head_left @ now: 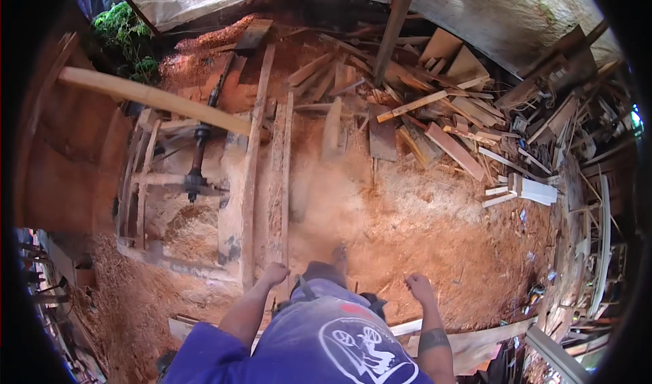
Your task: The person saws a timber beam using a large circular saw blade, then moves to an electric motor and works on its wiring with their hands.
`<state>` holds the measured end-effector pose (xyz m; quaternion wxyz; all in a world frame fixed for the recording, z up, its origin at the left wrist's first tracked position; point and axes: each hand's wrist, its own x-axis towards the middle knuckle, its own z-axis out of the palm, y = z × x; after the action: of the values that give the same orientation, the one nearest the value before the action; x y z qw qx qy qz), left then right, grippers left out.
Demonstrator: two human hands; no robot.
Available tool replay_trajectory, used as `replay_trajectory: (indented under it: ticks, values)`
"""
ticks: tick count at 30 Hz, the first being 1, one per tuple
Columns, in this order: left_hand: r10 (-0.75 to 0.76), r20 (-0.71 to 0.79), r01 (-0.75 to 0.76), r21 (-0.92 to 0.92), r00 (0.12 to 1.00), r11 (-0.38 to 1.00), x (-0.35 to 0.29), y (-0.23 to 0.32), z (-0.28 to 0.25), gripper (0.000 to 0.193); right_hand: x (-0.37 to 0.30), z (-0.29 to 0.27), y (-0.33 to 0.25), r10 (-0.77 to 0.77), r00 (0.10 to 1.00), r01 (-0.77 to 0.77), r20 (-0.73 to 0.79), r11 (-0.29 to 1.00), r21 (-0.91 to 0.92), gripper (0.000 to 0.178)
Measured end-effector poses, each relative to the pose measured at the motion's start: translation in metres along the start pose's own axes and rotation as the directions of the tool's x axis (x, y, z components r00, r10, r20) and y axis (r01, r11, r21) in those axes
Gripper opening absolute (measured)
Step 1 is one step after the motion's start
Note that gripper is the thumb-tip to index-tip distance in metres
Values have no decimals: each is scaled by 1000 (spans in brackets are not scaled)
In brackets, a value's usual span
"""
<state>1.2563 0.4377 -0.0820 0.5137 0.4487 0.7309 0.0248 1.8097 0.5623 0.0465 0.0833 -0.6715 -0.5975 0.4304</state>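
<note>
My left hand [275,274] is closed in a loose fist at waist height, with nothing seen in it. Next to it in the picture are the near ends of the long wooden beam [255,160] and a thinner board [288,173]; I cannot tell whether it touches either. My right hand [420,287] hangs out to my right over the dusty ground, fingers curled in and holding nothing that shows. Left of the beam, a dark metal shaft [199,149] with thick collars lies across a wooden frame [145,187].
A large heap of offcuts and boards [435,105] covers the far right, with a post [394,37] rising from it. Reddish sawdust [407,214] lies over the ground. A pale timber [156,100] slants across the left. White wood pieces [533,189] lie at right.
</note>
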Motion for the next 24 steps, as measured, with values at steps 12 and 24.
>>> replay_trajectory:
  ticks: [12, 24]
  values:
    - [-445, -275, 49, -806, 852, 590, 102, 214, -174, 25, 382, -53, 45, -193, 771, 586, 607, 587, -558, 17]
    - [-273, -862, 46, -281, 427, 959, 441, 347, -412, 18, 814, 37, -79, -440, 634, 771, 636, 425, -475, 11]
